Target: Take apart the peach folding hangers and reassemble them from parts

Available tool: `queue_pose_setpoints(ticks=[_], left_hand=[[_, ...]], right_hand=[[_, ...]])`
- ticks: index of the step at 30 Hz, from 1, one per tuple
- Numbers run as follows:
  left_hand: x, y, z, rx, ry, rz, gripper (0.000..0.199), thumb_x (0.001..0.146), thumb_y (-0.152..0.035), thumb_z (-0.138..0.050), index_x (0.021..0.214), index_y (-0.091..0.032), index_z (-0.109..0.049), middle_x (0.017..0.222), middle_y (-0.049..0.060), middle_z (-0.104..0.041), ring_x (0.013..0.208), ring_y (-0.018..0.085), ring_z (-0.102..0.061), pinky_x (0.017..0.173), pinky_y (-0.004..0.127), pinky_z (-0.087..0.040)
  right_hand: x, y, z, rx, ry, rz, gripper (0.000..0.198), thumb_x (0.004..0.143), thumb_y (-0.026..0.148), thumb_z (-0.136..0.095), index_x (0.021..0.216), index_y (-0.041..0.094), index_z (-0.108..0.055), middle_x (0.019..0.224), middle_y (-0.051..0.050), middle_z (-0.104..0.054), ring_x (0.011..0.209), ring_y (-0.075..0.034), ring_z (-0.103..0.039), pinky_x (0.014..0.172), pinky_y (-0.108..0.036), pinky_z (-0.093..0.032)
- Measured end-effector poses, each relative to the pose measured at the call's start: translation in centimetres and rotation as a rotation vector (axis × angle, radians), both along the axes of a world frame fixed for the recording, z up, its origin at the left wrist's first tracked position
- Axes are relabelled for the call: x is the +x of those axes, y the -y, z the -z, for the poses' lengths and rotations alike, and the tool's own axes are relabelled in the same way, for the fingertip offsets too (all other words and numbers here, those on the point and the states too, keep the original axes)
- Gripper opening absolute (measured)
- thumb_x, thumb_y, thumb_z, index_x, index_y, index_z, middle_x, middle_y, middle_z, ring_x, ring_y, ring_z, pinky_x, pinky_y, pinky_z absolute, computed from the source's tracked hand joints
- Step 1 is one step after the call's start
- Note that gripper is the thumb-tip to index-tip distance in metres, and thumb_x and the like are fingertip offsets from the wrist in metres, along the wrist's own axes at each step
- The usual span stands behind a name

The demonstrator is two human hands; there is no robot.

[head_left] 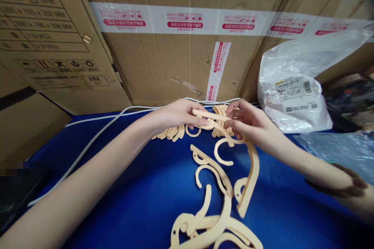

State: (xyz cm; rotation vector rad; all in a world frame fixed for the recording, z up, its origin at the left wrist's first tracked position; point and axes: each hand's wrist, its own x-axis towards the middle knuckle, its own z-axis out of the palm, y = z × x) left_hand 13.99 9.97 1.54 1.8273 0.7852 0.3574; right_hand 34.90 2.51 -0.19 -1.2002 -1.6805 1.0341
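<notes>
Near the back of the blue surface, my left hand (187, 113) grips one end of a cream folding hanger (214, 116). The fingers of my right hand (248, 118) are closed around its other end. Just below my right hand, a second hanger with a hook (253, 163) lies bent on the surface. In the middle lies another hanger (213, 165), and several more hanger parts (216, 225) overlap at the bottom edge. Behind my hands are a row of stacked hanger parts (219, 109) and a smaller pile (172, 133) at the left.
Cardboard boxes (163, 70) stand along the back and left of the blue surface (140, 186). A white cable (96, 136) runs along the left and back. A white plastic parcel (295, 101) and clear plastic film (344, 148) are on the right.
</notes>
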Motion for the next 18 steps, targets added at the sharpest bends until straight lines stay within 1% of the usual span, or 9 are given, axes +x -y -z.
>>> queue_pose_setpoints(ticks=[2, 4, 6, 9, 11, 13, 14, 16, 18], left_hand=[[-0.2, -0.2, -0.3, -0.123, 0.13, -0.11, 0.025, 0.078, -0.029, -0.068, 0.097, -0.014, -0.068, 0.09, 0.004, -0.067, 0.075, 0.011, -0.058, 0.067, 0.022, -0.042], [-0.2, -0.2, -0.4, -0.147, 0.208, -0.199, 0.019, 0.083, -0.028, -0.063, 0.091, -0.012, -0.068, 0.09, 0.005, -0.066, 0.073, 0.009, -0.056, 0.066, 0.021, -0.042], [0.1, 0.2, -0.6, -0.083, 0.213, -0.258, 0.021, 0.087, -0.031, -0.059, 0.084, -0.012, -0.067, 0.086, 0.004, -0.063, 0.066, 0.008, -0.052, 0.06, 0.02, -0.039], [0.5, 0.7, -0.8, 0.075, 0.124, -0.316, 0.031, 0.095, -0.037, -0.046, 0.078, -0.015, -0.061, 0.07, -0.001, -0.055, 0.053, 0.007, -0.043, 0.05, 0.02, -0.032], [0.5, 0.8, -0.9, 0.287, 0.042, -0.334, 0.036, 0.098, -0.037, -0.038, 0.075, -0.016, -0.056, 0.062, -0.003, -0.049, 0.049, 0.008, -0.041, 0.049, 0.021, -0.03], [0.4, 0.7, -0.6, 0.599, -0.079, -0.343, 0.038, 0.099, -0.036, -0.034, 0.074, -0.017, -0.054, 0.061, -0.002, -0.048, 0.053, 0.01, -0.045, 0.053, 0.023, -0.03], [0.3, 0.5, -0.5, 0.752, -0.167, -0.345, 0.038, 0.1, -0.036, -0.032, 0.077, -0.017, -0.055, 0.062, -0.001, -0.05, 0.057, 0.012, -0.048, 0.055, 0.024, -0.03], [0.1, 0.2, 0.0, 0.966, -0.381, -0.335, 0.037, 0.1, -0.038, -0.03, 0.088, -0.016, -0.057, 0.065, 0.002, -0.053, 0.061, 0.016, -0.053, 0.056, 0.026, -0.03], [-0.1, -0.1, 0.2, 1.069, -0.551, -0.307, 0.039, 0.1, -0.041, -0.028, 0.1, -0.015, -0.057, 0.065, 0.003, -0.055, 0.06, 0.019, -0.055, 0.056, 0.027, -0.03]], right_hand=[[0.2, -0.5, -0.7, 0.106, 0.095, 0.061, 0.019, 0.085, 0.029, -0.055, 0.099, 0.022, -0.043, 0.073, 0.003, -0.055, 0.055, -0.011, -0.049, 0.048, -0.023, -0.039], [0.1, -1.0, -1.2, 0.286, 0.313, 0.124, 0.016, 0.089, 0.031, -0.051, 0.103, 0.022, -0.047, 0.067, 0.004, -0.053, 0.054, -0.012, -0.049, 0.05, -0.025, -0.038], [-0.2, -1.5, -1.6, 0.486, 0.594, 0.191, 0.015, 0.094, 0.033, -0.047, 0.102, 0.021, -0.051, 0.066, 0.001, -0.056, 0.056, -0.013, -0.051, 0.052, -0.026, -0.036], [-1.0, -2.2, -2.0, 0.682, 1.03, 0.279, 0.021, 0.098, 0.028, -0.039, 0.105, 0.018, -0.056, 0.087, -0.008, -0.068, 0.061, -0.016, -0.058, 0.05, -0.028, -0.028], [-1.5, -2.7, -2.2, 0.685, 1.271, 0.275, 0.025, 0.095, 0.016, -0.036, 0.112, 0.015, -0.055, 0.096, -0.013, -0.068, 0.058, -0.017, -0.059, 0.047, -0.029, -0.021], [-1.8, -3.2, -2.3, 0.613, 1.384, 0.193, 0.029, 0.09, 0.008, -0.037, 0.114, 0.011, -0.053, 0.087, -0.014, -0.069, 0.054, -0.018, -0.058, 0.047, -0.03, -0.018], [-1.8, -3.5, -2.3, 0.578, 1.375, 0.144, 0.028, 0.089, 0.008, -0.038, 0.112, 0.01, -0.053, 0.08, -0.013, -0.068, 0.053, -0.018, -0.057, 0.047, -0.03, -0.019], [-1.6, -4.2, -2.1, 0.511, 1.231, 0.039, 0.018, 0.09, 0.013, -0.041, 0.101, 0.01, -0.055, 0.067, -0.009, -0.064, 0.052, -0.018, -0.056, 0.048, -0.028, -0.024], [-1.1, -4.9, -1.7, 0.374, 0.93, -0.055, 0.018, 0.094, 0.019, -0.038, 0.088, 0.014, -0.054, 0.062, -0.005, -0.06, 0.049, -0.014, -0.053, 0.048, -0.026, -0.03]])
